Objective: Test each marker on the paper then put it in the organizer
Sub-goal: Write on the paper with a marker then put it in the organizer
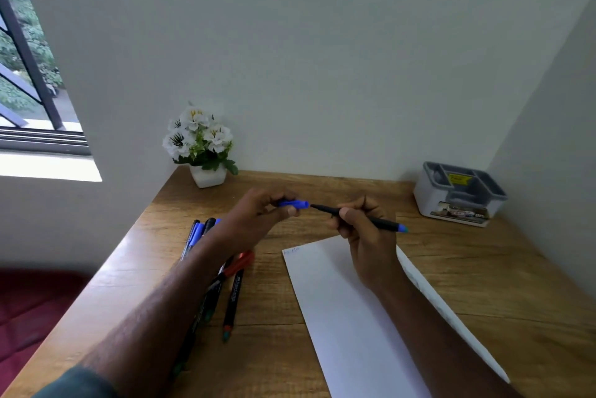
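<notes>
Nearest: white paper (348,307) lies flat on the wooden desk (483,284), running from the near edge toward the middle, faint scribble at its far left corner. Left of it, a loose bunch of markers (233,288) on the desk (black barrels, red and blue caps, partly hidden under the left forearm).

Above the paper's far end, both hands are raised off the desk. Right hand (364,230) grips a black marker (383,222) mid-barrel, fingers curled round it, blue end pointing right, bare tip pointing left. Left hand (258,217) pinches the blue cap (295,204) between thumb and fingers; cap mouth faces the tip, just short of it (touching or not, cannot tell).

Far right corner: grey organizer (461,194) with several compartments, yellow label inside, standing by the wall, well apart from the hands. Far left: white flowers in a white pot (203,146).
</notes>
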